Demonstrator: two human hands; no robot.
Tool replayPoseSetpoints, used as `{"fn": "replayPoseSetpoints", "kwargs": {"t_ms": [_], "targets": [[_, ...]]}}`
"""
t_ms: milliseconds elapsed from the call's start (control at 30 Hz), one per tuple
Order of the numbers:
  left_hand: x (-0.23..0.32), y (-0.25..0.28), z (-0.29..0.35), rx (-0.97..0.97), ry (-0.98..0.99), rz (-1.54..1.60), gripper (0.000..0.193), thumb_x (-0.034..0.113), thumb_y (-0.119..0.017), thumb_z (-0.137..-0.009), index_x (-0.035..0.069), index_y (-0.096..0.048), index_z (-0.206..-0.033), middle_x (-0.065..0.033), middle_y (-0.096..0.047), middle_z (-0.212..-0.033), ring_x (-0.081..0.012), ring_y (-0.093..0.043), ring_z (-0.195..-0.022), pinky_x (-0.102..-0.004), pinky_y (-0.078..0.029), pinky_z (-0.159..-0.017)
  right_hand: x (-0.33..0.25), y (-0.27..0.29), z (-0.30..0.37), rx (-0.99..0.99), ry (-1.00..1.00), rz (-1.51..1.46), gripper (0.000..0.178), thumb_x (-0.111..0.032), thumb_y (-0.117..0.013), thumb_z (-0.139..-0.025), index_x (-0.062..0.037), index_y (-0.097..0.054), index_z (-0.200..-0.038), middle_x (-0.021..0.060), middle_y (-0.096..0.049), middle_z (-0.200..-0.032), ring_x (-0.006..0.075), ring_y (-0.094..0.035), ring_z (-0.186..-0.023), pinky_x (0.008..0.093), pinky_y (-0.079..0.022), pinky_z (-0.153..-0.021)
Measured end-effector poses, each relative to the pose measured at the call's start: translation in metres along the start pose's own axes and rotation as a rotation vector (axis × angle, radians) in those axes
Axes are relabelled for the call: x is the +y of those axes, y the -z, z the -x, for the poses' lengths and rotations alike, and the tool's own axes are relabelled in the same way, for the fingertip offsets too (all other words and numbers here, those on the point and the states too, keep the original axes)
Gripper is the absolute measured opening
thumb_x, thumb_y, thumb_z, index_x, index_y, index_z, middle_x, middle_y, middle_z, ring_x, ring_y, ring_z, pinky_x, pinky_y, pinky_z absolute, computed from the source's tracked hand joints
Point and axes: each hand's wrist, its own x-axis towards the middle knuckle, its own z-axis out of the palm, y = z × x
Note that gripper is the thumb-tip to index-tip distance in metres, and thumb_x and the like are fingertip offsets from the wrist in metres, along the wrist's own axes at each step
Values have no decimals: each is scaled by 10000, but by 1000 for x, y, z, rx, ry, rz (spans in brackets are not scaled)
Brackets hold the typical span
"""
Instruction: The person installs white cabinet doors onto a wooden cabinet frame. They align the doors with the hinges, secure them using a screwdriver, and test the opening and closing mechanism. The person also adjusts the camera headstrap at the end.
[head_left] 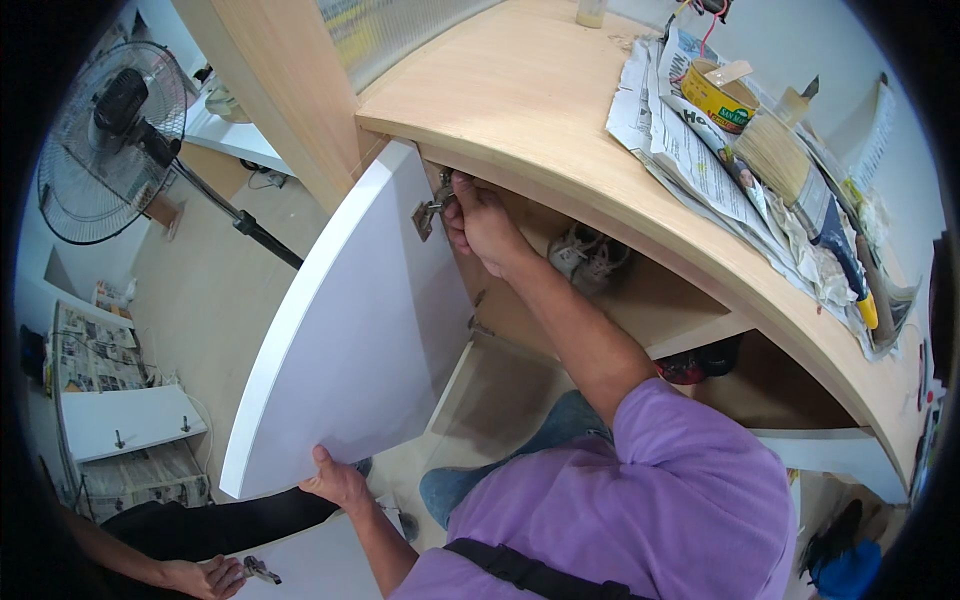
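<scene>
A white cabinet door stands swung out from the left side of a wooden cabinet. My left hand grips its lower edge, thumb over the white face. My right hand reaches inside the opening near the door's top, fingers closed around a metal hinge; its far part is hidden behind the fingers. Lower on the same side another hinge shows near the door's inner edge. Behind my right forearm, a pair of pale shoes sits on the cabinet shelf.
Newspaper on the wooden top bears a yellow can and a wide paintbrush. A standing fan is at the left. Another person's hand, lower left, touches a hinge on a white panel. Another panel lies on newspaper.
</scene>
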Motion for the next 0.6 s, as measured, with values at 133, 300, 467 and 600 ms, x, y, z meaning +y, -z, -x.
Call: {"fn": "replayPoseSetpoints", "kwargs": {"t_ms": [133,300,467,600], "targets": [[-16,18,-2,16,46,-32,469,314,-724,-876,-95,-589,-1063,-138,-644,-1042,-192,-595,-923,-347,-482,-861,1,-5,0,4,0,-9,536,-560,-422,-986,-94,-434,-720,-17,-349,-586,115,-349,-487,266,-310,-436],[-4,7,2,35,16,29,489,293,-748,-857,-100,-573,-1090,-145,-635,-1063,-195,-595,-928,-349,-482,-877,9,5,-13,38,193,268,538,-584,-412,-973,-75,-448,-803,11,-398,-634,131,-388,-519,281,-332,-449],[-18,26,5,20,80,15,488,279,-752,-852,-93,-564,-1106,-138,-632,-1067,-196,-596,-927,-352,-483,-882,40,34,-43,348,726,1544,420,-310,-464,-971,16,-462,-1237,248,-613,-965,354,-629,-810,483,-515,-712],[-8,11,5,132,11,36,470,276,-753,-851,-103,-572,-1062,-134,-633,-1039,-190,-591,-891,-351,-483,-865,35,21,-47,408,629,1632,511,-173,-516,-864,13,-436,-1333,268,-603,-1077,425,-616,-960,519,-488,-874]]}}
